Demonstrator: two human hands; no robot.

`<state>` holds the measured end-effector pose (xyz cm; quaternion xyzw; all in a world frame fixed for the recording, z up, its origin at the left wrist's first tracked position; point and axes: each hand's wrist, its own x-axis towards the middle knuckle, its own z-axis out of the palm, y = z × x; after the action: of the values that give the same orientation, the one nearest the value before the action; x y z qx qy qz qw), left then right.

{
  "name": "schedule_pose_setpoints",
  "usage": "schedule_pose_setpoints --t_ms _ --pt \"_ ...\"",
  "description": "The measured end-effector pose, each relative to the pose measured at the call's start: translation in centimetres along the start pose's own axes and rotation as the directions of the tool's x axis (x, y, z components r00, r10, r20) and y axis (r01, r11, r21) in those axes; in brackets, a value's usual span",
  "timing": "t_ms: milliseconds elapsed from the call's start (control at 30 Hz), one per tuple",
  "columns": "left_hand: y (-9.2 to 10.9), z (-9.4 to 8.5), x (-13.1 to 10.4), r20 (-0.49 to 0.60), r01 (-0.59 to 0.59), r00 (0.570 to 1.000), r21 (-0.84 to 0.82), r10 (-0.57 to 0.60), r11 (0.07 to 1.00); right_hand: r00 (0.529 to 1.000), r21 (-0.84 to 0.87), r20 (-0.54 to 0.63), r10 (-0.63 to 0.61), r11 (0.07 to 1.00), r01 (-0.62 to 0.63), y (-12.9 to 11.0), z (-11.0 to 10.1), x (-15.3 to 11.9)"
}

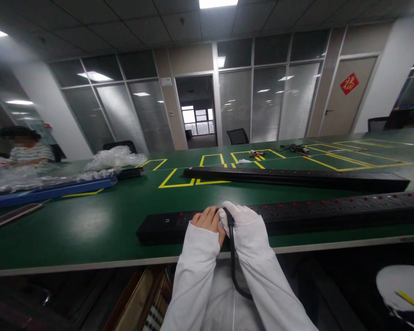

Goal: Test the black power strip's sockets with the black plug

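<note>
A long black power strip (313,212) with a row of sockets and small red parts lies along the near side of the table. Over its top, left of the middle, my bare left hand (207,220) curls its fingers, pressed together. Right beside it, my right hand (240,215) in a white dotted glove is closed on the end of a black power cord (233,262), against the strip. The cord hangs down in a loop between my forearms. Its plug end is mostly hidden by my fingers. A small bluish spot shows between the hands, too little to name.
Another black power strip (296,178) lies behind on the green table (89,230). Clear plastic wrap (115,158) and a blue long piece (51,191) are at left, where a person (31,151) sits. Small cables (295,148) lie farther back. A white stool (403,285) stands lower right.
</note>
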<state>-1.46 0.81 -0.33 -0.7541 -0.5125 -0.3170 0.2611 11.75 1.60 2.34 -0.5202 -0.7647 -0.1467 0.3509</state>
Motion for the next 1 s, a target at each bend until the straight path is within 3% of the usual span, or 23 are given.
schedule_pose_setpoints --t_ms 200,667,1000 --pt "0.0 0.6 -0.1 -0.038 0.032 0.999 0.015 -0.031 0.999 1.0 -0.006 0.0 0.008 1.0 -0.008 -0.1 -0.1 0.0" --pt "-0.1 -0.5 -0.1 0.036 -0.03 0.999 -0.038 0.031 0.999 1.0 0.012 -0.019 0.005 1.0 -0.005 -0.1 0.0 -0.1" --pt "-0.4 0.0 -0.4 0.019 -0.024 1.0 -0.038 0.024 0.999 1.0 -0.024 -0.011 0.022 0.999 -0.022 -0.3 -0.2 0.0"
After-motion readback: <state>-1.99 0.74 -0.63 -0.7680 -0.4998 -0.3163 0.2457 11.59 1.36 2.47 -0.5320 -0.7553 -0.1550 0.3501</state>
